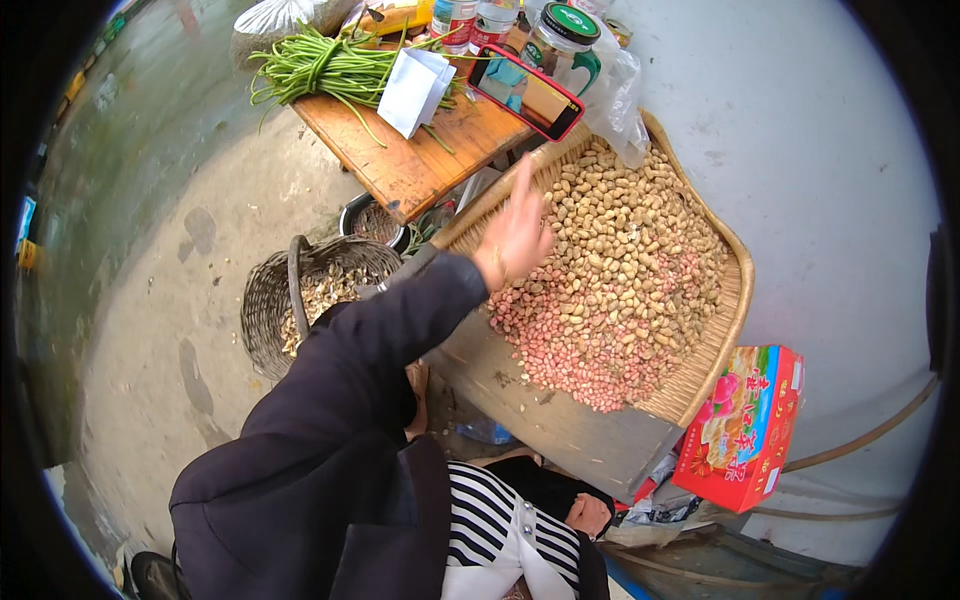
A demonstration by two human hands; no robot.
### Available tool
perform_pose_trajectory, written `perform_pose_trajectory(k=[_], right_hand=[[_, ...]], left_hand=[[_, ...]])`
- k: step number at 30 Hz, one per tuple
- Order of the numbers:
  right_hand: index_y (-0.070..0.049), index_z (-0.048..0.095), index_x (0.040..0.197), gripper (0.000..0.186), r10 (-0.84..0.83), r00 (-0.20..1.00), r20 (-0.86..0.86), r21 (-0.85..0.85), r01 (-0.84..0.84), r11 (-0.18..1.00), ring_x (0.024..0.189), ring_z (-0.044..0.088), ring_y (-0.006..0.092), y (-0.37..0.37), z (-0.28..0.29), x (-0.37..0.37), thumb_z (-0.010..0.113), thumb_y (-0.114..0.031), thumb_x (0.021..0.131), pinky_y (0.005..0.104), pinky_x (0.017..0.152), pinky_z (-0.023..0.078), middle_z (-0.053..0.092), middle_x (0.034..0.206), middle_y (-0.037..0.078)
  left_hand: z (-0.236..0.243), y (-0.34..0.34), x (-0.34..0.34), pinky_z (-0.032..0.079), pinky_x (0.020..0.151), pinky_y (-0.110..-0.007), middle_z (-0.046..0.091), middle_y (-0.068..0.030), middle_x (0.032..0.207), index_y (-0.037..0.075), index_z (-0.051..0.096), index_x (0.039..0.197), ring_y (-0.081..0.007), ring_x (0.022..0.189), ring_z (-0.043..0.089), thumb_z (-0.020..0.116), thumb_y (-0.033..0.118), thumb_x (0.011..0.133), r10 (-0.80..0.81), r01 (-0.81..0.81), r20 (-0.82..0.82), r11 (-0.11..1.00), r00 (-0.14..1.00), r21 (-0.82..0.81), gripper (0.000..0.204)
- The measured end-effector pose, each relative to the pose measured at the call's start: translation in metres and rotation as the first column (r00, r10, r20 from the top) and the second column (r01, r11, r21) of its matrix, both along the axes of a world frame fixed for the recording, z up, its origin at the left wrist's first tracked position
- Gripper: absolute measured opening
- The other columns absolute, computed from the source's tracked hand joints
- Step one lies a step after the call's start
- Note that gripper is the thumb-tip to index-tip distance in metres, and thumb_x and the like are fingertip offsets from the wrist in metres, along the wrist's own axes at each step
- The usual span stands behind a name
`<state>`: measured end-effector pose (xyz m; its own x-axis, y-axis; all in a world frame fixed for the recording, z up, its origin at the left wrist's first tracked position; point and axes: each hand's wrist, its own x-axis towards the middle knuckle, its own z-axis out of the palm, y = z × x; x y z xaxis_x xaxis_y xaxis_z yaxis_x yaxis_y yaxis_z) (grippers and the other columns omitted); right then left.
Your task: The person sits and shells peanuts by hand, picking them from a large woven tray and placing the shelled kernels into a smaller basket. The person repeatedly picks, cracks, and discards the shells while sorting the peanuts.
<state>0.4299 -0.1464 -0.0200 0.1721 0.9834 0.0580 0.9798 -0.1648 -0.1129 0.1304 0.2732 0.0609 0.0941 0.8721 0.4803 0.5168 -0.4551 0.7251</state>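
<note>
My left hand [515, 235] reaches over the left part of a woven tray [742, 300], smeared a little by motion. Its index finger stretches toward a phone [527, 93] in a red case, which is propped up at the tray's far edge with its screen lit. Nothing shows in this hand. Unshelled peanuts [625, 225] fill the tray's far and right parts. Pink shelled peanuts [575, 355] lie heaped nearer to me. Low by my lap, my right hand [588, 513] is curled closed; its inner side is hidden.
Left of the tray stands a handled wicker basket [262, 320] with shells. Beyond it are a dark bowl [375, 220] and a wooden table [400, 185] bearing green bean pods [325, 65], folded white paper [414, 90] and a lidded jar [560, 45]. A red box [740, 430] sits at right.
</note>
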Motion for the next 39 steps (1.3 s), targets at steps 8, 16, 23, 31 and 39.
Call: perform_pose_trajectory(k=[8,16,23,31,39], right_hand=[[-0.009,0.058,0.079,0.015,0.061,0.998,0.033,0.018,-0.061,0.998,0.076,0.054,0.0262,0.011,0.011,-0.013,0.045,-0.017,0.078,0.0388,0.074,0.037,0.058,0.073,0.007],[-0.009,0.058,0.079,0.017,0.007,1.0,-0.019,0.047,-0.006,0.999,0.079,0.053,0.0272,0.004,0.012,-0.02,0.045,-0.019,0.08,0.0394,0.074,0.035,0.058,0.076,0.009],[-0.01,0.057,0.078,0.016,0.024,1.0,0.001,0.076,-0.024,0.997,0.078,0.053,0.0255,0.001,0.014,-0.027,0.044,-0.019,0.081,0.0383,0.073,0.035,0.059,0.076,0.005],[-0.008,0.057,0.078,0.015,0.012,0.999,-0.037,0.092,-0.008,0.996,0.078,0.053,0.0277,-0.009,0.018,-0.031,0.046,-0.017,0.08,0.0394,0.074,0.036,0.057,0.076,0.009],[-0.008,0.057,0.079,0.015,0.007,0.998,-0.062,0.185,0.005,0.983,0.08,0.052,0.0282,-0.014,0.022,-0.039,0.045,-0.017,0.079,0.0402,0.073,0.036,0.057,0.079,0.01]], left_hand=[[-0.068,-0.179,-0.094,0.048,0.065,-0.036,0.038,-0.0182,0.127,0.003,0.05,0.09,-0.0339,0.085,0.055,0.052,-0.001,0.066,-0.345,0.315,-0.128,0.926,0.93,-0.208,0.024],[-0.061,-0.211,-0.144,0.046,0.072,-0.036,0.049,-0.0165,0.114,0.002,0.053,0.085,-0.0344,0.086,0.055,0.051,-0.001,0.069,-0.026,0.011,-0.055,0.967,0.998,-0.256,0.016],[-0.067,-0.227,-0.151,0.045,0.076,-0.035,0.052,-0.0144,0.111,0.004,0.054,0.08,-0.0317,0.091,0.054,0.051,-0.004,0.067,-0.079,0.063,-0.123,0.99,0.989,-0.126,0.016],[-0.096,-0.187,-0.237,0.033,0.093,-0.038,0.039,-0.0173,0.125,0.004,0.047,0.107,-0.0335,0.112,0.039,0.057,0.007,0.07,0.56,-0.591,-0.269,0.805,0.784,-0.044,0.039],[-0.172,-0.154,-0.272,0.032,0.095,-0.038,0.03,-0.02,0.131,0.004,0.029,0.127,-0.0344,0.118,0.034,0.066,0.021,0.068,0.58,-0.706,-0.405,0.613,0.707,-0.355,0.071]])
